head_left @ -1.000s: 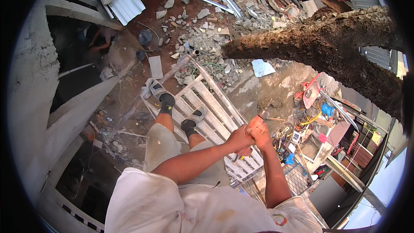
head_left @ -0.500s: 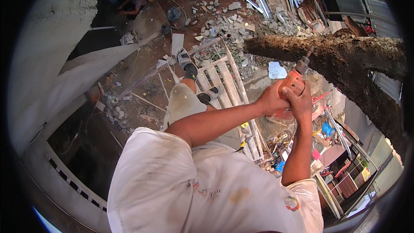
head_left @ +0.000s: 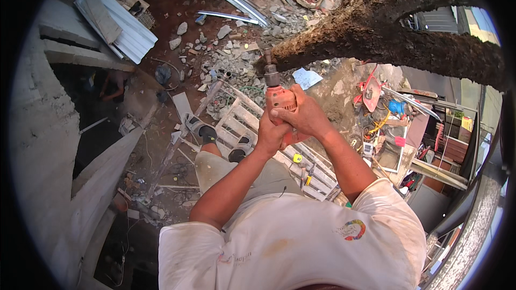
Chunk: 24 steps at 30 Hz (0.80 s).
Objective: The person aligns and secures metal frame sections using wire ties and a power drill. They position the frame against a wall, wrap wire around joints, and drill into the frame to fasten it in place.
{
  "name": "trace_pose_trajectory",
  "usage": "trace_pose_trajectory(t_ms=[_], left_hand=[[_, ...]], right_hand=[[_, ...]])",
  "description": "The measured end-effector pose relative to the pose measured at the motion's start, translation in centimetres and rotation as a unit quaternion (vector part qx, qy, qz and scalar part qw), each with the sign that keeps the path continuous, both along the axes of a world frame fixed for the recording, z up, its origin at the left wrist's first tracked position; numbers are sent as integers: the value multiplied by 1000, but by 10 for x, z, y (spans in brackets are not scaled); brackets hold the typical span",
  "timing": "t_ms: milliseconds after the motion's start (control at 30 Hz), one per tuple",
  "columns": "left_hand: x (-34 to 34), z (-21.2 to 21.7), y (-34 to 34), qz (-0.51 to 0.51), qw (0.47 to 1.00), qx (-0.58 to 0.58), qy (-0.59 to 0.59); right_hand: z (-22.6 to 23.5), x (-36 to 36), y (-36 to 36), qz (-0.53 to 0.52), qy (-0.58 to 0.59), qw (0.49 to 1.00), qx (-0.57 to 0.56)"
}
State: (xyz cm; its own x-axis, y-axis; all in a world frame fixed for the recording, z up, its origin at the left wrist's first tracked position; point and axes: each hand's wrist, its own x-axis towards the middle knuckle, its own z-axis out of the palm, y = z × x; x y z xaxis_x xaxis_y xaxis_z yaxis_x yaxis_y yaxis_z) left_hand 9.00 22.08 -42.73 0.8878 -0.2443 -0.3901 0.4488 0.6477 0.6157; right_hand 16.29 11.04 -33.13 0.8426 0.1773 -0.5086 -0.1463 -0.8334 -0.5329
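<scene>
Both hands grip an orange handheld power drill (head_left: 279,99): left hand (head_left: 270,135) closed low on its body, right hand (head_left: 303,115) wrapped over it. Its bit meets the rough brown tree trunk (head_left: 387,37) above a white wooden ladder (head_left: 252,123). Sound practice, arguably: bit square, pressure steady.

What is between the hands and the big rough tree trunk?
In the head view, the orange drill lies there, gripped by the left hand and right hand, its chuck reaching to the tree trunk.

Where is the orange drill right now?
In the head view, just above centre, the orange drill is gripped by both hands, left hand and right hand, its tip against the rough tree trunk.
</scene>
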Motion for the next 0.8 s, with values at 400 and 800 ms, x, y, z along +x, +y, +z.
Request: trace_pose_trajectory(t_ms=[400, 800], left_hand=[[37, 12, 44, 43, 999, -6, -8], [82, 43, 113, 39, 996, 70, -32]], right_hand=[[-1, -11, -23, -109, -315, 941, 57], [-221, -259, -108, -12, 95, 985, -143]])
